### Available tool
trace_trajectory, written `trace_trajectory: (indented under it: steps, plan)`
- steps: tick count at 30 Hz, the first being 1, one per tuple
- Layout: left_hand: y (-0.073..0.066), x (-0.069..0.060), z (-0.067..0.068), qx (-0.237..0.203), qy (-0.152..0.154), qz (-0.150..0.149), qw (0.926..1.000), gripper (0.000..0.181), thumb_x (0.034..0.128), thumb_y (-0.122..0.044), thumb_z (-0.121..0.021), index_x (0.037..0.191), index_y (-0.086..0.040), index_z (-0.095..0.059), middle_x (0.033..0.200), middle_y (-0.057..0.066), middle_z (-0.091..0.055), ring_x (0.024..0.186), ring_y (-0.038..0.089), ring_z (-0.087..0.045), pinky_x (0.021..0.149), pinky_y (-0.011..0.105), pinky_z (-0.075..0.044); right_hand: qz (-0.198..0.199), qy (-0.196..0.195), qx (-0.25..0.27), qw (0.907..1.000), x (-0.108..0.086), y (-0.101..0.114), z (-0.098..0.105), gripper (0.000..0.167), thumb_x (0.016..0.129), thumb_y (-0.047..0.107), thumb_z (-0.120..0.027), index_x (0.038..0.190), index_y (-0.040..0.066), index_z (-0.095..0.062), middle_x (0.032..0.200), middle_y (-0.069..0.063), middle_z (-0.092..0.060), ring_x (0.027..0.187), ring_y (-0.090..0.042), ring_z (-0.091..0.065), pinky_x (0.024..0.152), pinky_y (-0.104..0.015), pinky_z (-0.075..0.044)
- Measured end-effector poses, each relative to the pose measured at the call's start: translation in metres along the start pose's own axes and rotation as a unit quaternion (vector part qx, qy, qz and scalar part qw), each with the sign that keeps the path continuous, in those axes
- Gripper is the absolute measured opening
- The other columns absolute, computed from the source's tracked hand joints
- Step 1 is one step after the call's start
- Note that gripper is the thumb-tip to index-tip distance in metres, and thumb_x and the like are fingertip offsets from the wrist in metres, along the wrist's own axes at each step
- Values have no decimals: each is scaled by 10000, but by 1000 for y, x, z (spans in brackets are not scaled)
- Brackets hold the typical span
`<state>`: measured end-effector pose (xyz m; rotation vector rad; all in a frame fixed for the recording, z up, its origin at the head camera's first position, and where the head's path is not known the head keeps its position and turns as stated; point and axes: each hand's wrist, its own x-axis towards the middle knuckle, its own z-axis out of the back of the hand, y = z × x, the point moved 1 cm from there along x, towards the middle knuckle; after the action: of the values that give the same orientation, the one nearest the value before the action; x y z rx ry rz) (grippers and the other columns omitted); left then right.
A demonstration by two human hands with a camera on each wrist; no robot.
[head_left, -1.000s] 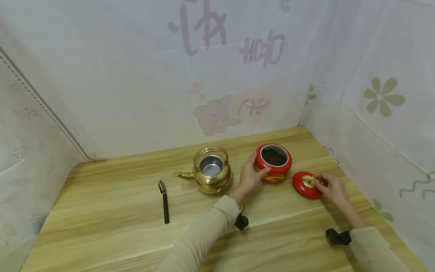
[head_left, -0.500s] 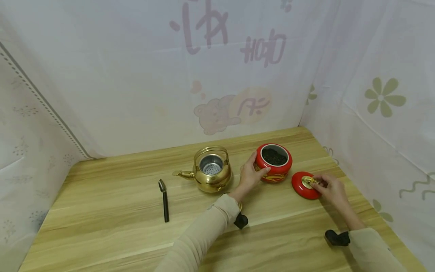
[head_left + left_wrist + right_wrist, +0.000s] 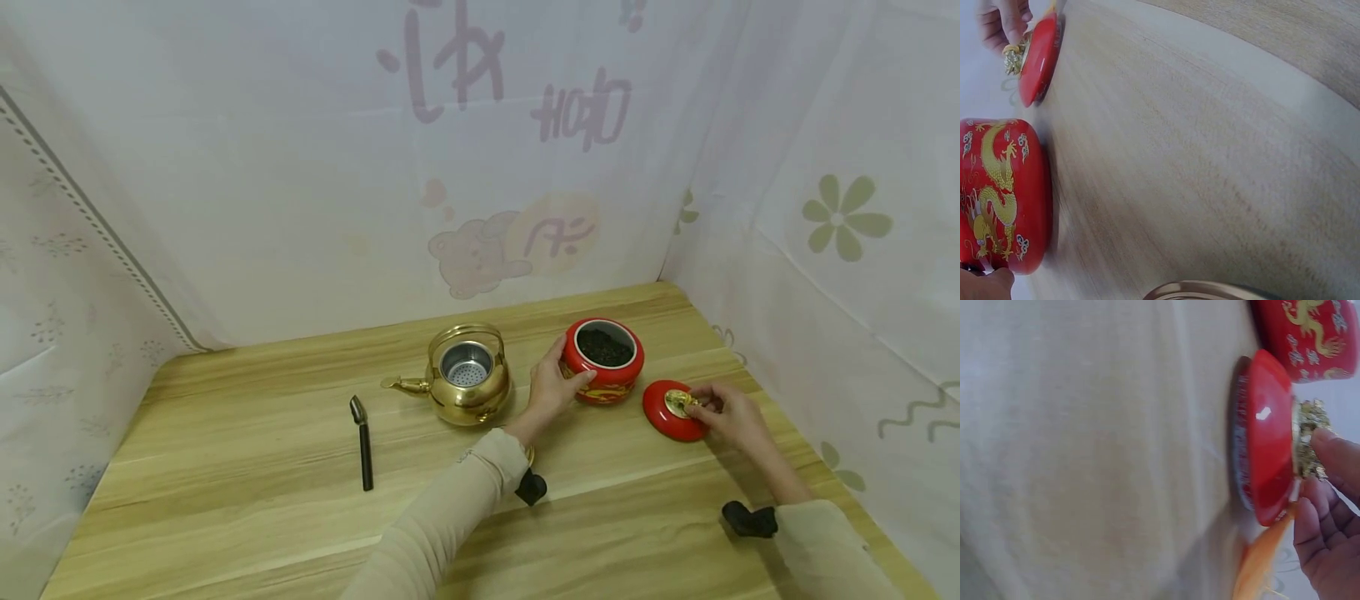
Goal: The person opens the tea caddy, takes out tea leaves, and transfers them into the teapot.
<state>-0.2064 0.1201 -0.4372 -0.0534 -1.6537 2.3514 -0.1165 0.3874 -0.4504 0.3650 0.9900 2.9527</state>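
Note:
My left hand [image 3: 553, 385] grips the side of a red tea jar [image 3: 609, 390], its thumb on the front wall. The jar stands upright without its lid and holds dark tea leaves [image 3: 602, 348]. A gold dragon [image 3: 999, 187] decorates its wall in the left wrist view. To the right of the jar, my right hand [image 3: 737, 414] pinches the gold knob [image 3: 1310, 439] of the red lid [image 3: 670, 423]. The lid lies knob up, low at the tabletop; whether all of its rim touches the wood I cannot tell. An orange tassel [image 3: 1259, 565] hangs beside it.
Left of the jar stands a gold teapot [image 3: 461, 407] with a perforated steel strainer [image 3: 467, 372] in its mouth, spout pointing left. Farther left lies a black-handled scoop [image 3: 365, 450]. Printed cloth walls [image 3: 300, 208] border the wooden table [image 3: 285, 467].
The lid has shifted very slightly left, with my right hand still on its knob. My left hand and the jar stay in place.

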Motion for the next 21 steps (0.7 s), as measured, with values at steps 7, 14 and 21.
trace_trajectory:
  steps: [7,14,21]
  plan:
    - [-1,-3,0,-201,-29,-68,9998,730,796,-125,-759,1411,9,-389,1371,134,-513,1262,227,-489,1061,345,-389,176,-36,93,9998,10,5,9,273,822,26,-704,1038,-116,-616,838,-164,-640,683,89,-484,566,-132,-459]
    - [3,-12,3,-216,-67,72,9997,795,795,-181,-765,1424,49,-335,1371,157,-501,1268,246,-482,1068,366,-379,104,98,362,9992,26,23,12,397,878,115,-667,1191,-101,-555,1001,-251,-609,785,87,-518,637,-79,-454]
    - [2,-28,13,-626,134,-208,9977,753,807,-144,-747,1407,73,-348,1409,190,-449,1316,289,-416,1093,392,-342,61,655,1024,9926,47,39,3,596,905,178,-641,1357,-113,-383,1267,-335,-489,1135,-441,-512,847,-169,-508]
